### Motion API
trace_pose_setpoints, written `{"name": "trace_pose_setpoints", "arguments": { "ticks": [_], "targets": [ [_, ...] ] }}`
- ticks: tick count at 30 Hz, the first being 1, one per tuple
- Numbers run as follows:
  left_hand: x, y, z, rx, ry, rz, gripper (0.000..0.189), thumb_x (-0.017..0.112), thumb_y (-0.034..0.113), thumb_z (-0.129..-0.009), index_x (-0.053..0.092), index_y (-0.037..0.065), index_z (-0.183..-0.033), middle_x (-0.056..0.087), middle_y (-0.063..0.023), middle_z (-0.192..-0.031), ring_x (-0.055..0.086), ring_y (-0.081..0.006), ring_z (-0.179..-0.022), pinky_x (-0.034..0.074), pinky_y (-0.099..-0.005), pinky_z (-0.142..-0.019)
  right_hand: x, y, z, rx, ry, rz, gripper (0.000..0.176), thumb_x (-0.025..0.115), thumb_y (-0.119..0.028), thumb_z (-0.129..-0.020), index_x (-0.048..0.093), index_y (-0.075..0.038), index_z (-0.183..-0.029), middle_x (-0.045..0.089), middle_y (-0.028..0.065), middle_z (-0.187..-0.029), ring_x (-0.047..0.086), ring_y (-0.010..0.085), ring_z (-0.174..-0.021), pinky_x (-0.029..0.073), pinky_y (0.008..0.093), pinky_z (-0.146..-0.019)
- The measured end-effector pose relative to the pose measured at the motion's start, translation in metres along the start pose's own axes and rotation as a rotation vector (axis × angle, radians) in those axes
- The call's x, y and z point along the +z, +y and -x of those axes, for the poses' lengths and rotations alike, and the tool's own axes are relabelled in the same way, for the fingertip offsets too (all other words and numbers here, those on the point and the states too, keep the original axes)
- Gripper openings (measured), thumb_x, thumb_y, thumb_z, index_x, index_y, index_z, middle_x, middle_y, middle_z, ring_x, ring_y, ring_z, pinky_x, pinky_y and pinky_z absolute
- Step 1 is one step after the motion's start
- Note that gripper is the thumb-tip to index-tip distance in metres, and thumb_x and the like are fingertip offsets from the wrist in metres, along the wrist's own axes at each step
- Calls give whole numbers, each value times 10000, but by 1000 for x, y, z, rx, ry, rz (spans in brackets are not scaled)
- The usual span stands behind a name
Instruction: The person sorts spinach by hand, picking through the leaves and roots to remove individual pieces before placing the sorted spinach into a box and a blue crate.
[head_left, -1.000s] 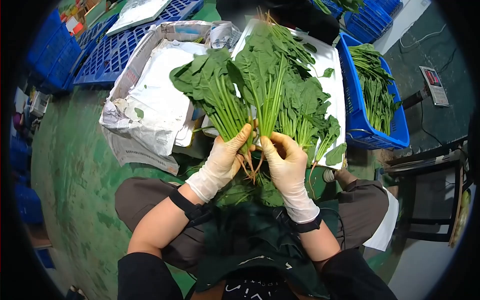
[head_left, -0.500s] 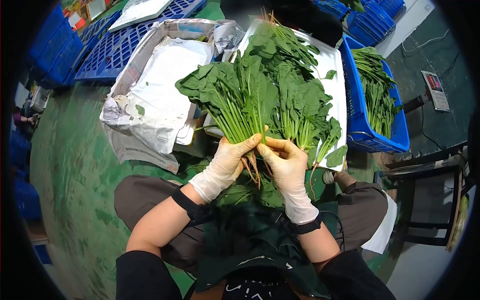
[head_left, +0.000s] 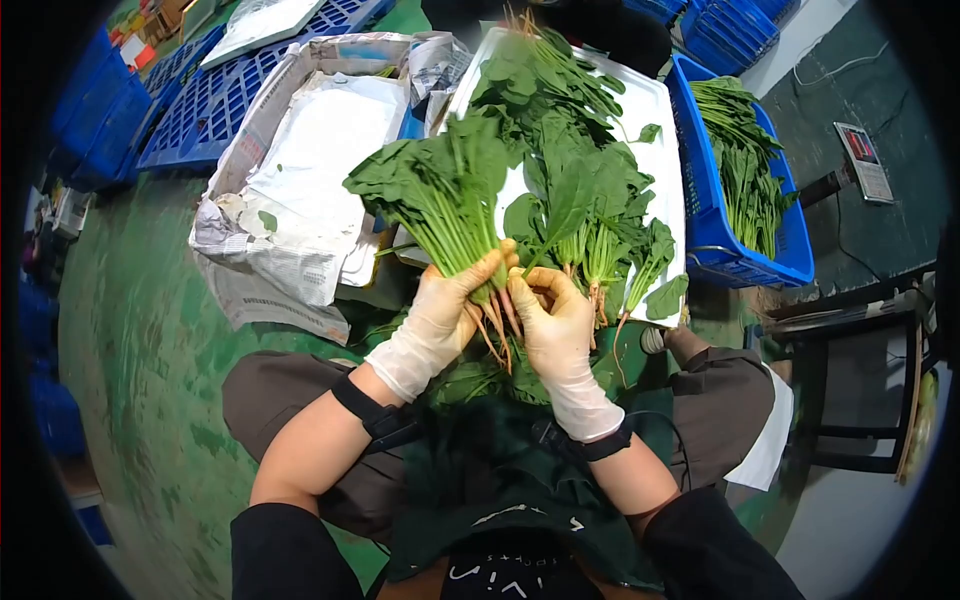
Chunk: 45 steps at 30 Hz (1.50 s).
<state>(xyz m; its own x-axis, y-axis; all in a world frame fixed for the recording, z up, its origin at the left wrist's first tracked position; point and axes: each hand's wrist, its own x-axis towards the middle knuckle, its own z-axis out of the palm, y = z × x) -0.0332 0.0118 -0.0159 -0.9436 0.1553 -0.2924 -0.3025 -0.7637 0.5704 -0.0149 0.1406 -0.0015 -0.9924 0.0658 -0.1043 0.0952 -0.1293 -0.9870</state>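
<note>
My gloved left hand (head_left: 446, 305) is wrapped round a bunch of spinach (head_left: 440, 195) just above its roots. The leaves fan up and to the left, and the pinkish roots hang below my fingers. Close beside it, my gloved right hand (head_left: 553, 318) pinches the stem of a single spinach leaf (head_left: 570, 203), which leans up and to the right, apart from the bunch. Behind my hands, more spinach (head_left: 610, 180) lies in piles on a white tray (head_left: 655, 110), roots toward me in the near pile. Loose leaves lie below my hands, over my lap.
At left stands a newspaper-lined container (head_left: 225, 215) with white sheets (head_left: 325, 140) inside. A blue crate (head_left: 700, 200) of spinach is at right, near a scale (head_left: 864, 160). Blue pallets (head_left: 215, 120) and stacked crates (head_left: 95, 120) stand farther back on the green floor (head_left: 140, 330).
A single leaf, formerly upright against the bunch, now tilts away to the right in my right hand. The bunch in my left hand has shifted slightly left.
</note>
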Motion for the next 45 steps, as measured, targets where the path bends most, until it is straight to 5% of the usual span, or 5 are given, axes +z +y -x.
{"name": "trace_pose_setpoints", "arguments": {
  "ticks": [7, 16, 21, 28, 45],
  "targets": [
    [-35, 60, -23, 131, -11, 144, 204, 616, 148, -862, 578, 41, -1031, 611, -60, -888, 624, -171, -774, 563, -276, -664, -27, -67, -14, -8, -666, 840, 337, 668, -194, -811, 611, 45, -1042, 650, 57, -729, 604, 103, -609, 473, 225, -574],
    [-19, 36, -17, 85, 79, 88, 135, 621, 117, -859, 552, 76, -968, 531, -5, -730, 533, -106, -604, 484, -229, -513, -41, -32, -121, 246, -496, 1773, 493, 750, -380, -628, 667, -1, -932, 659, 165, -944, 639, 303, -901, 512, 357, -792],
    [-14, 34, -12, 96, 68, 143, 308, 648, 55, -816, 514, 34, -1092, 560, -41, -755, 548, -148, -598, 451, -268, -530, -44, -37, -126, 209, -454, 1751, 438, 734, -327, -635, 668, 21, -894, 670, 164, -867, 662, 278, -807, 522, 331, -719],
    [-12, 29, -8, -18, 76, 171, 219, 582, 80, -852, 545, -17, -1044, 601, -57, -841, 582, -146, -693, 503, -255, -636, -66, -96, -80, 362, -469, 116, 360, 622, -290, -865, 620, 51, -983, 589, 9, -639, 431, 27, -442, 315, 161, -414],
    [14, 2, 1, 269, 51, -173, 270, 721, 45, -759, 561, 40, -976, 606, -2, -848, 571, -96, -729, 463, -208, -632, -15, -31, -6, -359, -102, 703, 285, 728, -153, -734, 635, -25, -971, 623, 73, -782, 573, 118, -576, 459, 245, -549]
  ]
}}
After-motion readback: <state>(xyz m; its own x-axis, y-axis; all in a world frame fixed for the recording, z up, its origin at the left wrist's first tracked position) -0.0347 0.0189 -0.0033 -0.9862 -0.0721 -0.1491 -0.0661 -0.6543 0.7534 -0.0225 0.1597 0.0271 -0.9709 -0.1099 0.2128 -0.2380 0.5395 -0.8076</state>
